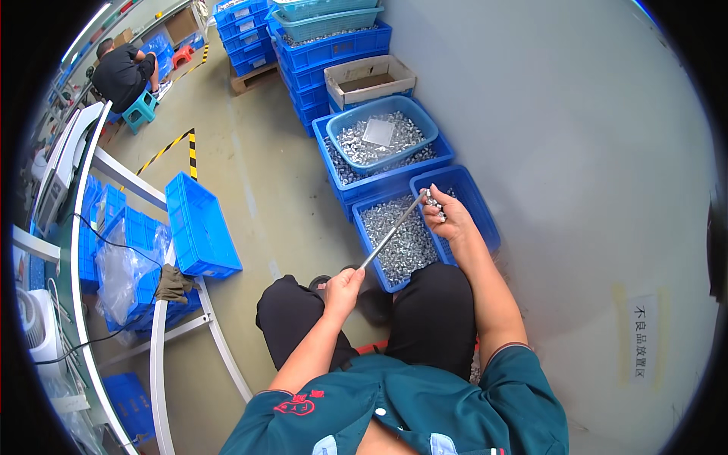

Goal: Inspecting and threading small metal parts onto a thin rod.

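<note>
A teal shirt (413, 402) is nearest my camera; beyond, my left grip (344, 293) clasps a metal rod (392, 231) slanting over a blue bin (371, 250) to my right grip (450, 218), which holds small metal parts (433, 203).

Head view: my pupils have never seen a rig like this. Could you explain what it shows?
There is no machine here, just a person's two bare hands. The picture comes from the left one of two wide fisheye cameras worn on the head, looking down, so straight edges bend near the rim. The left hand holds a thin rod; the right hand holds small metal parts by its far end. Beyond the knees, a blue bin holds many loose pieces.
</note>
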`<state>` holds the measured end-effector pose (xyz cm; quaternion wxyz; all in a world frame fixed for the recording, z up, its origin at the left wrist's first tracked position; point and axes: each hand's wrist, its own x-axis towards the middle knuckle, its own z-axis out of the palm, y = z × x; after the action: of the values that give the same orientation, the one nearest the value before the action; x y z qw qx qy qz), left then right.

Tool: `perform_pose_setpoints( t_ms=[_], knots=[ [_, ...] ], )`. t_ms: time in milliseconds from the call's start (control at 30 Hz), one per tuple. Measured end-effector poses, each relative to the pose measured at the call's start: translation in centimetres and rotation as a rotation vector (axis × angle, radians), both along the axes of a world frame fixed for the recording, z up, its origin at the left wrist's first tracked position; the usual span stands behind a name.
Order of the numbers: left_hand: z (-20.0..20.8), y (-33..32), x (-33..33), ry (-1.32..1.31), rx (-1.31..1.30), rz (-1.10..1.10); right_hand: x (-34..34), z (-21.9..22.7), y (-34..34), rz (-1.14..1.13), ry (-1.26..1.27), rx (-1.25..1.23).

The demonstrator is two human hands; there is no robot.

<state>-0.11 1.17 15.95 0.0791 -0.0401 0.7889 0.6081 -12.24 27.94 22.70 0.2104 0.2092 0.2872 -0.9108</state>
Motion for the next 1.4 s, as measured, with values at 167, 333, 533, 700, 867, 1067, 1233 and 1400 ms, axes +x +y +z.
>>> perform_pose_setpoints(
  t_ms=[167, 333, 533, 700, 867, 1067, 1233, 1400],
  knots=[
    [-0.4, -0.1, 0.0, -0.044, -0.071, -0.027, 0.0, -0.1, 0.2, 0.039, 0.035, -0.066],
    [-0.3, -0.1, 0.1, -0.01, -0.025, -0.018, 0.1, -0.1, 0.0, 0.024, 0.037, -0.162],
    [0.5, -0.1, 0.5, -0.028, -0.059, -0.049, 0.5, -0.2, 0.2, 0.063, 0.202, -0.238],
    [0.1, 0.0, 0.7, 0.005, -0.042, -0.049, 0.5, -0.2, -0.1, 0.066, 0.24, -0.211],
    [0.3, 0.3, 0.5, -0.018, 0.02, -0.049, 0.6, 0.2, -0.2, 0.039, 0.216, -0.185],
    [0.0, 0.7, 0.4, -0.032, 0.08, -0.048, 0.6, 0.6, -0.1, 0.05, 0.215, -0.226],
    [0.0, 0.7, 0.4, -0.004, 0.03, -0.035, 0.7, 0.8, 0.3, 0.06, 0.209, -0.16],
    [-0.3, 0.8, 0.5, -0.011, 0.028, -0.02, 0.5, 1.3, 0.6, 0.115, 0.156, -0.216]
  ],
)
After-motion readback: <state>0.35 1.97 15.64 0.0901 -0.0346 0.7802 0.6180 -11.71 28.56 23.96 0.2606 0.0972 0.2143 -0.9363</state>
